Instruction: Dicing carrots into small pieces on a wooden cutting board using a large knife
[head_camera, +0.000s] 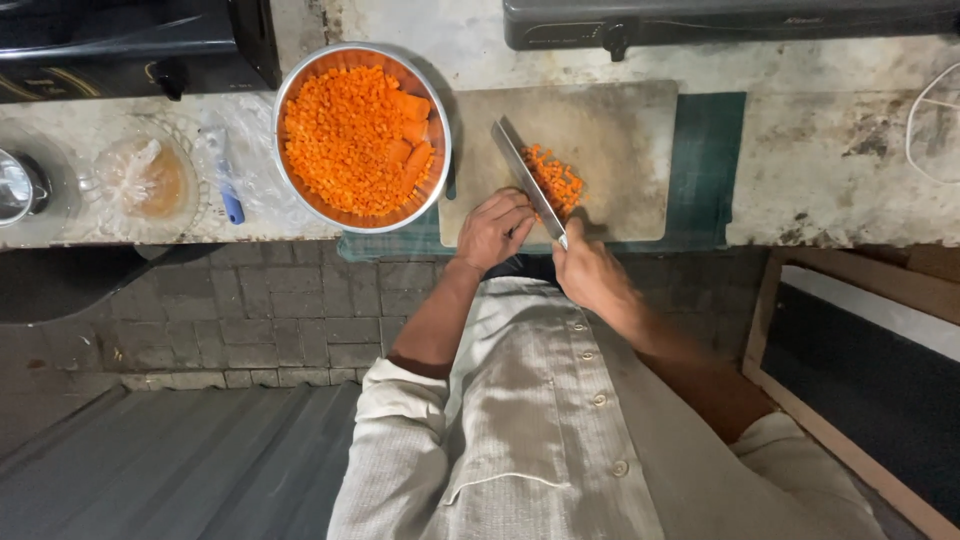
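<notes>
My right hand (588, 268) has its grip closed around the knife (528, 180) over diced carrot (556, 180), while my left hand (492, 228) rests curled, grip pressed together, on the cutting board (600, 130)

The cutting board (600, 130) lies bare on its far half and right side — open room there. Left, the metal bowl (290, 90) of diced carrot touches its edge and blocks that way. The knife (528, 178) and carrot pile (555, 178) fill the near middle — a stove (720, 20) bounds the back.
</notes>
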